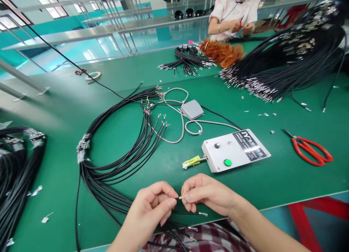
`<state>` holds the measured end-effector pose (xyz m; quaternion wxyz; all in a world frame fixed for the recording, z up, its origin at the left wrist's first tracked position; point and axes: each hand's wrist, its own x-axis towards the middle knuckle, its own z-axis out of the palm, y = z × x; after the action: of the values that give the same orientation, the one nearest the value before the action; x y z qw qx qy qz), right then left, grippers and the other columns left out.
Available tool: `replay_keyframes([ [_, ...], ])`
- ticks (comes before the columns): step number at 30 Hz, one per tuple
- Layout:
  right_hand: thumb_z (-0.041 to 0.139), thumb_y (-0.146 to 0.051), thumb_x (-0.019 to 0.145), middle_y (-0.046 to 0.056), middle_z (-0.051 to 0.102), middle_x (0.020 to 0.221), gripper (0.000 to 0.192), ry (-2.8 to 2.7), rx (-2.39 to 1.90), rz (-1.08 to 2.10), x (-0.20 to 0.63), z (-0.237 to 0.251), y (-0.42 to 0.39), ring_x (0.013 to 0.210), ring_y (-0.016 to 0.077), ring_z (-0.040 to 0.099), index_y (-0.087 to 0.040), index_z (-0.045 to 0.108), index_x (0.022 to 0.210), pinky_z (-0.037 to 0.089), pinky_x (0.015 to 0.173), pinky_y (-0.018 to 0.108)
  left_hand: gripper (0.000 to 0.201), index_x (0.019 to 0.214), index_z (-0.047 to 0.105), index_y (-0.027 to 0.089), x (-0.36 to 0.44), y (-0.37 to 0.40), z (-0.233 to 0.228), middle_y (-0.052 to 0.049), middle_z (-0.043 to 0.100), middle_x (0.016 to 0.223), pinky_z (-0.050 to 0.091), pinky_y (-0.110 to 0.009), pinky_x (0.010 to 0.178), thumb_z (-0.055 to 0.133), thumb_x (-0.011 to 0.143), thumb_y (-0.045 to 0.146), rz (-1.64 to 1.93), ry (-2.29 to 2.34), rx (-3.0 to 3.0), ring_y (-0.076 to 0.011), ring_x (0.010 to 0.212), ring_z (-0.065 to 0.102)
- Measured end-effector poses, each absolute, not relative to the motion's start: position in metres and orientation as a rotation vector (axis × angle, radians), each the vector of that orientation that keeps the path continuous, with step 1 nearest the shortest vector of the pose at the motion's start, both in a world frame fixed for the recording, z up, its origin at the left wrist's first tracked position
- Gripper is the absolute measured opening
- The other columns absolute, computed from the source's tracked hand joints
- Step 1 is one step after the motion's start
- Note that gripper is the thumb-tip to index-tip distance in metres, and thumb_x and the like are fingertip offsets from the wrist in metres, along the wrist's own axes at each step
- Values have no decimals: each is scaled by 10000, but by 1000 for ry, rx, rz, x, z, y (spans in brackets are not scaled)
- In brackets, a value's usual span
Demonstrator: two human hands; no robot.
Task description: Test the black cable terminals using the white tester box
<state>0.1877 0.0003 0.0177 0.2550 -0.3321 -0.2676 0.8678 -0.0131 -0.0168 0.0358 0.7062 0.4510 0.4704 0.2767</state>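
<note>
Head view: At bottom centre, the left hand (153, 211) is pinching a black cable (177, 198), and the right hand (205, 194) is gripping its pale end. A cable bundle (83, 147) is curving left of centre; a white box (231, 150) is resting right of centre, red-handled snips (311, 149) lying far right.

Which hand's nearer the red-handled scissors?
Right. The right hand is lower-left of the red-handled scissors in the picture; the left hand is farther left.
</note>
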Motion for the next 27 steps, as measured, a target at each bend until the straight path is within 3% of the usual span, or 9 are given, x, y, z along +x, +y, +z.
replay_keyframes([
  [4, 805, -357, 639, -10, 642, 627, 269, -742, -870, 2267, 181, 16, -5, 555, 73, 529, -131, 675, 703, 392, 587, 201, 359, 820, 632, 127, -11, -15, 35, 53, 467, 522, 203, -183, 429, 725, 812, 473, 648, 1021, 964, -46, 418, 341],
  [9, 749, -444, 772, -37, 564, 652, 315, -725, -936, 1909, 156, 11, -24, 587, 80, 442, -158, 620, 765, 356, 629, 225, 371, 802, 604, 129, -9, -15, 34, 70, 466, 499, 193, -163, 429, 746, 798, 472, 725, 1050, 894, -23, 397, 318],
  [13, 713, -448, 806, -38, 520, 653, 325, -668, -965, 1881, 148, 12, -33, 600, 91, 406, -164, 574, 731, 328, 637, 236, 345, 835, 596, 139, -5, -18, 35, 60, 492, 531, 224, -148, 426, 747, 805, 449, 766, 1081, 897, -31, 419, 348],
  [16, 714, -440, 799, -37, 514, 657, 320, -653, -941, 1931, 153, 14, -34, 596, 91, 392, -162, 571, 734, 310, 627, 237, 263, 963, 633, 172, -1, -20, 39, 8, 560, 742, 370, -157, 486, 729, 835, 380, 785, 1036, 960, -67, 534, 500],
  [20, 717, -420, 793, -47, 490, 632, 288, -668, -960, 1941, 160, 14, -32, 607, 97, 392, -165, 589, 754, 301, 620, 234, 148, 985, 695, 214, 8, -21, 44, -30, 533, 938, 522, -262, 732, 692, 863, 296, 807, 957, 1099, -153, 767, 618],
  [24, 718, -451, 783, -47, 481, 629, 324, -717, -1018, 1925, 162, 14, -31, 611, 97, 386, -165, 579, 724, 295, 610, 232, 73, 866, 726, 196, 14, -20, 44, -13, 512, 883, 519, -236, 694, 715, 834, 261, 843, 960, 1106, -130, 723, 603],
  [27, 716, -517, 762, -47, 473, 613, 388, -796, -1062, 1900, 161, 16, -30, 605, 102, 413, -173, 555, 683, 323, 612, 237, 134, 767, 690, 165, 16, -19, 40, 8, 509, 823, 456, -185, 537, 743, 806, 282, 889, 999, 1010, -77, 576, 552],
])
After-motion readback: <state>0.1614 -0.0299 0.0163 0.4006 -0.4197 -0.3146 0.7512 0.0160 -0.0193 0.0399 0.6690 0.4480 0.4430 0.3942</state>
